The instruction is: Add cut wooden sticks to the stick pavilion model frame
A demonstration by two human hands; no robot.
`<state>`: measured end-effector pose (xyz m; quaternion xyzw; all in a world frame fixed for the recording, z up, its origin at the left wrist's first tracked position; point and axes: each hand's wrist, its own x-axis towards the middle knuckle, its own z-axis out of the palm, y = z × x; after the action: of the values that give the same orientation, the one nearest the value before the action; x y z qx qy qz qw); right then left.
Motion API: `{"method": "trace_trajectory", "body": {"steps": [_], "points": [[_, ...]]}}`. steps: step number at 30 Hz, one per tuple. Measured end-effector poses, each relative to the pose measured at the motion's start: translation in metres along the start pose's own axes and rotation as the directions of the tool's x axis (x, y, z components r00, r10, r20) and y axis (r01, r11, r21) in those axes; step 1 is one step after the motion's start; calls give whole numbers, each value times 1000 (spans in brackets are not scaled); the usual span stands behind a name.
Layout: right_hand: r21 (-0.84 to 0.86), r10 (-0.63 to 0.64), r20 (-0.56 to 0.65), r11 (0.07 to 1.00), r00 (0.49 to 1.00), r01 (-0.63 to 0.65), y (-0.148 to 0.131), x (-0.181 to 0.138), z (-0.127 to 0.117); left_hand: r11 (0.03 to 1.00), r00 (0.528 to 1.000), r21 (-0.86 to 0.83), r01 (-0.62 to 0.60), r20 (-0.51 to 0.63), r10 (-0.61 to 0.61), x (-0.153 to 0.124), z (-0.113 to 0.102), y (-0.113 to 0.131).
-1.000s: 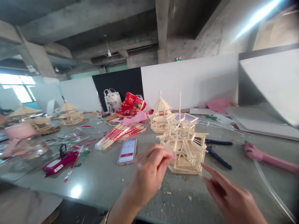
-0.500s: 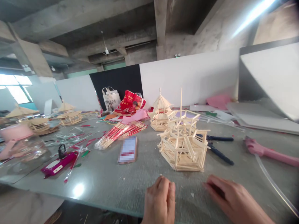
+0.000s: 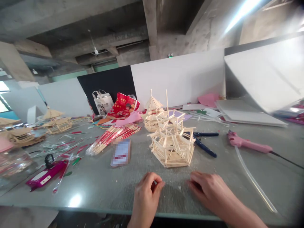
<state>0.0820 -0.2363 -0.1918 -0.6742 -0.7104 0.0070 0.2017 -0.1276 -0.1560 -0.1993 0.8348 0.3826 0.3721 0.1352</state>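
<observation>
A pale wooden-stick pavilion model (image 3: 171,143) stands on the grey table (image 3: 99,186), just beyond both hands. My left hand (image 3: 147,196) rests on the table near the front edge, its fingers curled and pinched on something small I cannot make out. My right hand (image 3: 209,191) lies on the table to the right, fingers bent down on the surface, its fingertips pointing left; nothing shows in it. Small wood chips lie scattered between the hands.
A phone (image 3: 121,152) lies left of the model, next to a bundle of red-wrapped sticks (image 3: 111,136). Dark-handled pliers (image 3: 204,144) and a pink glue gun (image 3: 247,144) lie to the right. A finished pavilion (image 3: 152,110) stands behind; a magenta tool (image 3: 45,172) lies left.
Both hands drew back from the stick model and came down to the table near the front edge. The view shifted, so the model and everything on the table sits further left.
</observation>
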Motion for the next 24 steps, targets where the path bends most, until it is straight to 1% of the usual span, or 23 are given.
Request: {"method": "trace_trajectory", "body": {"steps": [5, 9, 12, 17, 20, 24], "points": [[-37, -19, 7, 999, 1000, 20, -5, 2, -4, 999, 1000, -35, -3, -1, 3, 1, -1, 5], [-58, -19, 24, 998, 1000, 21, -5, 3, -4, 997, 999, -67, 24, 33, -22, -2, 0, 2], [-65, -19, 44, 998, 999, 22, -5, 2, -2, 999, 999, -42, 19, 39, -17, -3, 1, -1], [-42, -41, 44, 998, 998, 43, -3, -2, 0, 998, 999, 40, -40, -8, 40, -5, 3, -4], [-20, -61, 48, 998, 997, 62, -5, -3, -2, 999, 1000, 30, -24, -9, 25, -5, 3, -6], [2, -68, 67, 998, 995, 68, -8, -4, -6, 1000, 1000, -14, 8, 17, -7, -4, 3, -7]]}}
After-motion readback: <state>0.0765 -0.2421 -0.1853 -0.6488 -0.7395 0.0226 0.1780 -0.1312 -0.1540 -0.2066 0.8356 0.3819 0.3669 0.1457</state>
